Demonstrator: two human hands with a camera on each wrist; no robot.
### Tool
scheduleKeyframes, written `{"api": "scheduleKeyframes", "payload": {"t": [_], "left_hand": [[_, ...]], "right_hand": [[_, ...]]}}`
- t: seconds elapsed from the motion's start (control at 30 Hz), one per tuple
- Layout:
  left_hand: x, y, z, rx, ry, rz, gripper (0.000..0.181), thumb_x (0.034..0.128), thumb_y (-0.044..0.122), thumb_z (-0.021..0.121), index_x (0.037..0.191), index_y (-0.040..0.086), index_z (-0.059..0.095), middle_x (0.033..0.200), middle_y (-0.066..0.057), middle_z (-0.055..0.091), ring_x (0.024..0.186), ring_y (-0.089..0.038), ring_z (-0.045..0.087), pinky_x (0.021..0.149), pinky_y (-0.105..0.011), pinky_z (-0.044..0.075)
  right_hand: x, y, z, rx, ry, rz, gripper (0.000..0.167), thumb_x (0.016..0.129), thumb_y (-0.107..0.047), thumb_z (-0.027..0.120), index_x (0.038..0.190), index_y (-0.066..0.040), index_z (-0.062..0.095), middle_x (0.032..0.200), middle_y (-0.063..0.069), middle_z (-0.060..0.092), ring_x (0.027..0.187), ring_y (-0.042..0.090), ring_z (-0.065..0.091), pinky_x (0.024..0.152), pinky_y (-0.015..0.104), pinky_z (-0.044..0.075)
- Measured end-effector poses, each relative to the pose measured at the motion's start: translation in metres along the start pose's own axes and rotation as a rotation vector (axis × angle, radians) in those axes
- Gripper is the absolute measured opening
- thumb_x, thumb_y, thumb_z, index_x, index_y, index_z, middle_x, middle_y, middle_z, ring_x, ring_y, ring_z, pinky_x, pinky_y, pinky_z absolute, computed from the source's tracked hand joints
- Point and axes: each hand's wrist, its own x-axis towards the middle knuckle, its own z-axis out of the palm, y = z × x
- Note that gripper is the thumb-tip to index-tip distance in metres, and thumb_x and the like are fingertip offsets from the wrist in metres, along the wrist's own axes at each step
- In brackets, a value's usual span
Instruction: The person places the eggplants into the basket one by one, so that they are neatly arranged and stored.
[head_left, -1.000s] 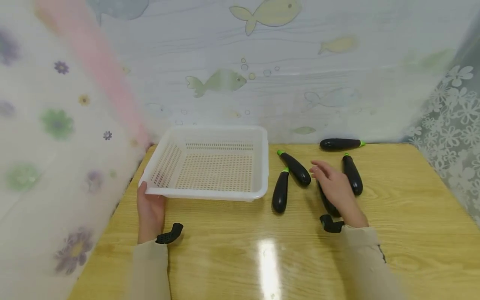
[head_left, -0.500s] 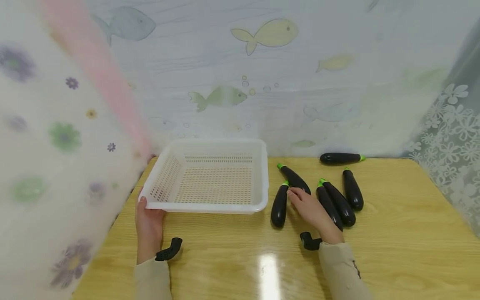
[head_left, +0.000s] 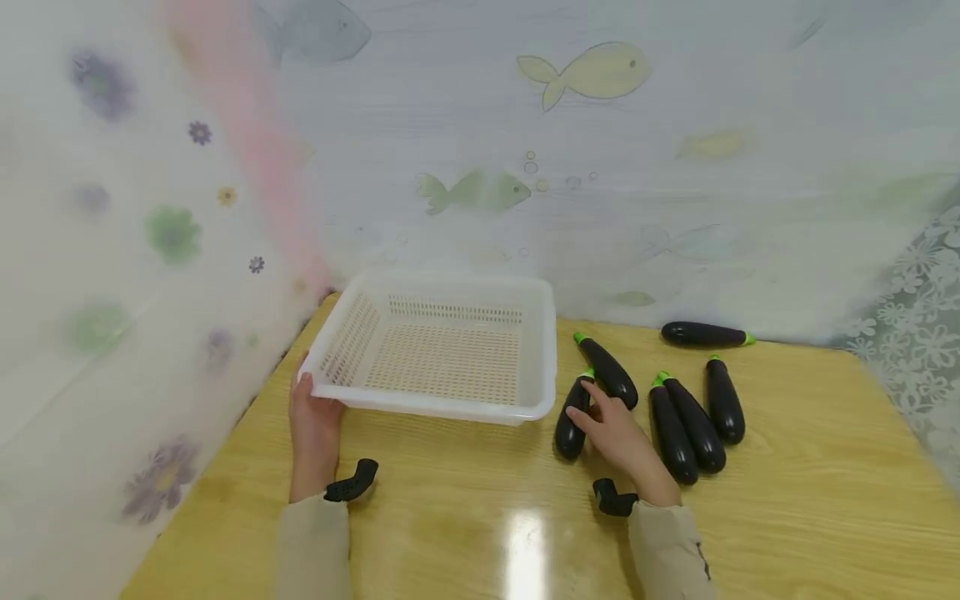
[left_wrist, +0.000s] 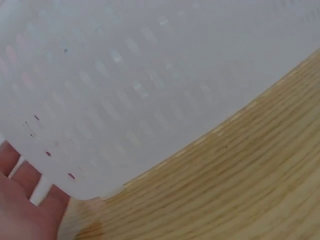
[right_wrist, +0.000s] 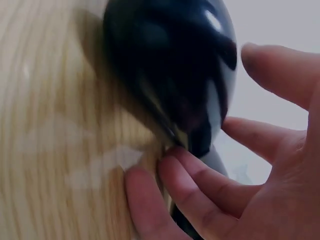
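Note:
At its near left corner, a white plastic basket [head_left: 427, 406] is held by my left hand [head_left: 315, 429], thumb over the rim and fingers against the outer wall. The left wrist view shows those fingers [left_wrist: 27, 177] at the basket's corner. My right hand [head_left: 621, 437] is spread around a dark eggplant [head_left: 572, 437] with a green stem end, just right of the basket. In the right wrist view its thumb stands slightly apart from the glossy eggplant [right_wrist: 170, 55], while other fingertips reach along its underside. Another eggplant [head_left: 609, 371] lies just behind the right hand.
Two eggplants lie side by side, a left one [head_left: 672, 437] and a right one [head_left: 697, 429]. Right of them is another eggplant [head_left: 725, 404]; one more eggplant [head_left: 705, 335] lies by the back wall. All rest on a wooden table [head_left: 450, 500].
My right hand has moved left from above the paired eggplants to the one nearest the basket, its thumb and index finger now spread around it. The left hand stays at the basket's corner.

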Motion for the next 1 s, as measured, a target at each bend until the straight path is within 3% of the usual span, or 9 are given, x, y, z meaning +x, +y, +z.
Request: {"api": "scheduleKeyframes", "payload": {"t": [0.17,0.27,0.47,0.6,0.83,1.0], "left_hand": [[0.008,-0.005,0.002,-0.12,-0.006,0.068,0.047,0.0922,0.021,0.044,0.138,0.021,0.032,0.14,-0.008,0.031,0.126,-0.026,0.029,0.101,-0.04,0.02],[0.011,-0.006,0.003,-0.151,-0.054,0.098,0.046,0.0927,0.02,0.042,0.138,0.017,0.032,0.14,-0.01,0.03,0.127,-0.028,0.027,0.102,-0.042,0.017],[0.012,-0.009,0.004,-0.118,-0.125,0.149,0.051,0.0922,0.024,0.046,0.139,0.015,0.028,0.141,-0.011,0.027,0.129,-0.029,0.023,0.103,-0.043,0.015],[0.012,-0.009,0.009,-0.088,-0.145,0.149,0.052,0.0919,0.011,0.045,0.139,0.017,0.026,0.142,-0.011,0.025,0.13,-0.029,0.02,0.104,-0.042,0.013],[0.008,-0.007,0.01,-0.099,-0.086,0.102,0.055,0.0899,0.0,0.039,0.14,0.018,0.025,0.141,-0.008,0.026,0.129,-0.026,0.022,0.104,-0.038,0.014],[0.011,-0.006,0.012,-0.065,-0.119,0.096,0.055,0.09,0.001,0.039,0.14,0.019,0.024,0.142,-0.009,0.025,0.129,-0.029,0.021,0.104,-0.04,0.014]], "right_hand": [[-0.001,-0.004,0.001,-0.06,-0.029,-0.014,0.063,0.087,-0.046,0.047,0.139,-0.013,0.032,0.118,0.024,0.04,0.103,0.031,0.048,0.079,0.044,0.041],[0.0,-0.006,0.001,-0.052,-0.035,-0.009,0.059,0.089,-0.043,0.047,0.138,-0.014,0.033,0.119,0.023,0.04,0.104,0.032,0.047,0.08,0.046,0.04],[0.002,-0.01,0.004,-0.099,-0.046,0.029,0.064,0.087,-0.046,0.048,0.139,-0.014,0.03,0.118,0.024,0.039,0.095,0.03,0.049,0.076,0.043,0.04],[0.0,-0.014,0.003,-0.083,-0.038,0.045,0.065,0.087,-0.043,0.05,0.14,-0.016,0.026,0.124,0.025,0.035,0.099,0.034,0.049,0.078,0.047,0.039],[-0.007,-0.015,0.002,-0.044,-0.067,0.024,0.047,0.092,-0.03,0.044,0.137,-0.017,0.037,0.129,0.027,0.034,0.112,0.037,0.041,0.083,0.049,0.035],[-0.004,-0.011,0.003,0.029,0.025,0.025,0.043,0.092,-0.025,0.043,0.134,-0.018,0.041,0.129,0.02,0.039,0.113,0.032,0.039,0.082,0.045,0.034]]}}
